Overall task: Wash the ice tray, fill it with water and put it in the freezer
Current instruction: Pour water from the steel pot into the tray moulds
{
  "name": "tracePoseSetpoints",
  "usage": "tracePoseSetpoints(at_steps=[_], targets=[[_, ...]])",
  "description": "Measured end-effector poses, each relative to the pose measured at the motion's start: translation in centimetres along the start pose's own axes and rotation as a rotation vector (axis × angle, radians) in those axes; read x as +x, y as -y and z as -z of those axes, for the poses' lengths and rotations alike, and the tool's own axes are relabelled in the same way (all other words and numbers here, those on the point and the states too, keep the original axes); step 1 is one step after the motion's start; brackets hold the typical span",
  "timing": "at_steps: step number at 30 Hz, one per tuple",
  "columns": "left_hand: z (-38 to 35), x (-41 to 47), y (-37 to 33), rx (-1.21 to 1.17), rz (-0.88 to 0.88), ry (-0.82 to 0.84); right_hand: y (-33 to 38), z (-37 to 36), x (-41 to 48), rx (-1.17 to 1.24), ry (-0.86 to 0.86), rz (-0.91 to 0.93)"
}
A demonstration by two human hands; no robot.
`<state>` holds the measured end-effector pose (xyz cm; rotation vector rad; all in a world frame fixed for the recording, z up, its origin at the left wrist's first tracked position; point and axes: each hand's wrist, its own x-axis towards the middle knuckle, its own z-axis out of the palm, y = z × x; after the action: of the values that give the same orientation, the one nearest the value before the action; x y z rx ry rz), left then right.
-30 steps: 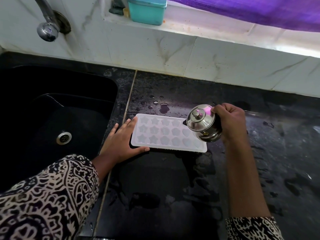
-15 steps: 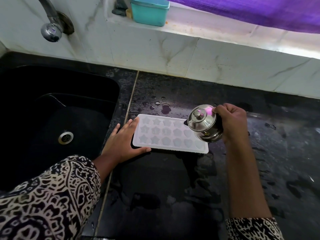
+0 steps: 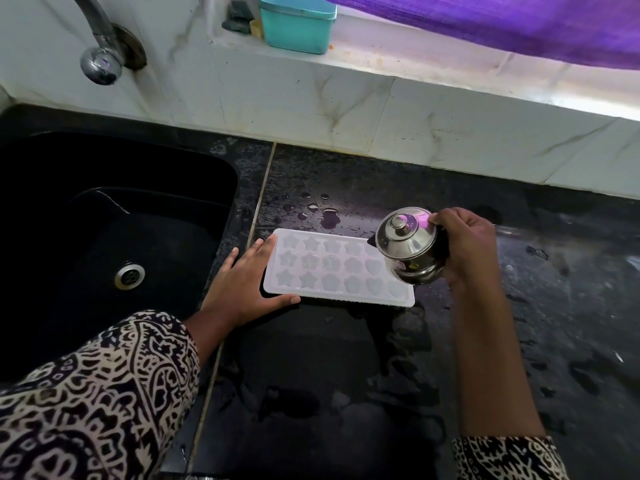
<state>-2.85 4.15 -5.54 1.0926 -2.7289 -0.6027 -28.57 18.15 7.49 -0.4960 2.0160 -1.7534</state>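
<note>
No readable text, brand or number anywhere in view. One candidate only: a small yellow sticker [image 3: 414, 267] with dark print, low on the side of the steel pot [image 3: 408, 244]. The print is too small and blurred to make out any letters or figures.

Very little is altered. The whole scene is shifted slightly right and down in the view, as is seen most plainly at the tap [image 3: 100, 65] and the teal box [image 3: 298, 29]. The steel pot [image 3: 410, 251] held over the ice tray [image 3: 329, 271] may be raised a trifle, though this cannot be told surely
</note>
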Motion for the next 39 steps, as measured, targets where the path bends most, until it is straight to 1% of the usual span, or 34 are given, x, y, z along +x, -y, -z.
tracePoseSetpoints(at_steps=[3, 12, 21, 24, 28, 32, 35, 39], targets=[[0.0, 0.0, 0.0, 0.002, 0.000, 0.006, 0.1, 0.1, 0.0, 0.028, -0.005, -0.019], [0.0, 0.1, 0.1, -0.006, 0.002, 0.006, 0.1, 0.0, -0.2, -0.078, 0.009, 0.064], [0.0, 0.1, 0.1, 0.000, 0.003, 0.007, -0.2, 0.0, -0.1, -0.081, -0.002, 0.075], [0.0, 0.1, 0.0, 0.002, 0.007, 0.010, -0.1, 0.1, -0.1, -0.036, -0.003, 0.036], [0.1, 0.1, 0.0, 0.001, 0.009, 0.016, 0.1, 0.3, -0.2, 0.139, -0.017, -0.066], [0.1, 0.0, -0.1, -0.007, 0.006, 0.013, 0.2, 0.6, -0.3, 0.246, -0.050, -0.094], [0.2, 0.0, -0.1, -0.005, 0.007, 0.017, 0.1, 1.0, -0.2, 0.223, -0.055, -0.072], [0.0, 0.0, 0.0, -0.014, 0.004, 0.008, -0.2, 1.5, -0.2, 0.093, -0.050, -0.019]])
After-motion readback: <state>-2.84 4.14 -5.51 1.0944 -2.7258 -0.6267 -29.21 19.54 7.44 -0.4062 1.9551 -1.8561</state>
